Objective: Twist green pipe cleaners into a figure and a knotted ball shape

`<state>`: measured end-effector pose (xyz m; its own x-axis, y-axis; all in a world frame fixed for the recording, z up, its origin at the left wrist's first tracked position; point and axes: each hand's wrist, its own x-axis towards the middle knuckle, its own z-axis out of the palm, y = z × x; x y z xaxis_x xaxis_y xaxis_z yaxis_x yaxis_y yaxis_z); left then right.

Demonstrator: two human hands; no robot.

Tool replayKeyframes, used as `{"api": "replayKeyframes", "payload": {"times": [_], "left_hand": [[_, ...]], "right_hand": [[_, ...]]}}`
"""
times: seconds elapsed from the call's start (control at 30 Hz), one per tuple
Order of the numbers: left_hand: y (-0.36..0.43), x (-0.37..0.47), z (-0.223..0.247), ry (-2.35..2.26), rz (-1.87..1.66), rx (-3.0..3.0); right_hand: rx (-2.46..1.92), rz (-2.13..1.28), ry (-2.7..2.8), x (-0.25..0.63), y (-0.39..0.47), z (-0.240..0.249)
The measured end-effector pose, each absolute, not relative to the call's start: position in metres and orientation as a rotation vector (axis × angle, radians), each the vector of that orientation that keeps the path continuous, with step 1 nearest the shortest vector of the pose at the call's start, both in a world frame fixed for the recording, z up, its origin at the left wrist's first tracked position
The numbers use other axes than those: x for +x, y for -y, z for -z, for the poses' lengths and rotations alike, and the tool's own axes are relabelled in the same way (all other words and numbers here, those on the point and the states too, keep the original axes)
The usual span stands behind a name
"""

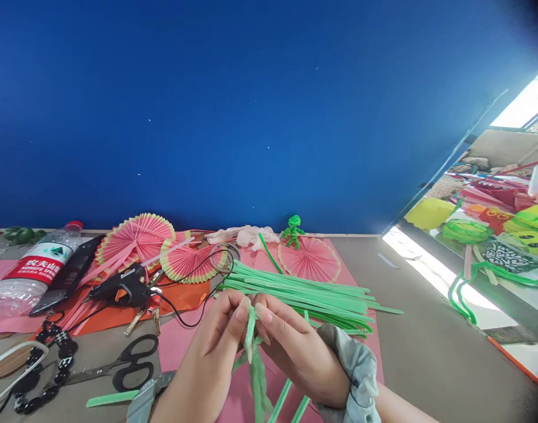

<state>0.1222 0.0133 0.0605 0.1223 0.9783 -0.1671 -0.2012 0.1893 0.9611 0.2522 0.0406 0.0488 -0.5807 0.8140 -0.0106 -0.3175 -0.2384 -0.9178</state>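
My left hand (216,346) and my right hand (295,346) meet at the lower middle of the view. Both pinch a pale green fuzzy strip (250,329) between thumbs and fingers. Longer green lengths (258,382) hang below the fingertips. Just beyond my hands lies a thick bundle of light green fuzzy stems (295,291) on pink paper (346,264). A small green figure (294,232) of twisted stems stands behind the bundle, against the blue panel. More green stems (300,408) lie under my right wrist.
Pink folded fans (136,241), a black glue gun (123,286), keys (156,317), black scissors (136,361), a beaded bracelet (66,358) and a plastic bottle (39,264) lie left. A blue panel (233,117) rises behind. Colourful craft items (507,235) are at the right.
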Motion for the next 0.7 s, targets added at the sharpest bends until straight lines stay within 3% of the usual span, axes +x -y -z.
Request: {"api": "replayKeyframes", "payload": {"times": [0.27, 0.53, 0.7], "left_hand": [[-0.018, 0.117, -0.064, -1.013, -1.104, 0.977], [-0.025, 0.108, -0.066, -1.033, -1.035, 1.246], [-0.021, 0.107, -0.061, -0.933, -0.956, 1.006]], "right_hand": [[-0.635, -1.902, 1.079, 0.253, -0.047, -0.054], [-0.799, -1.700, 1.284, 0.259, -0.049, -0.053], [-0.759, -1.729, 1.317, 0.258, -0.047, -0.056]]}}
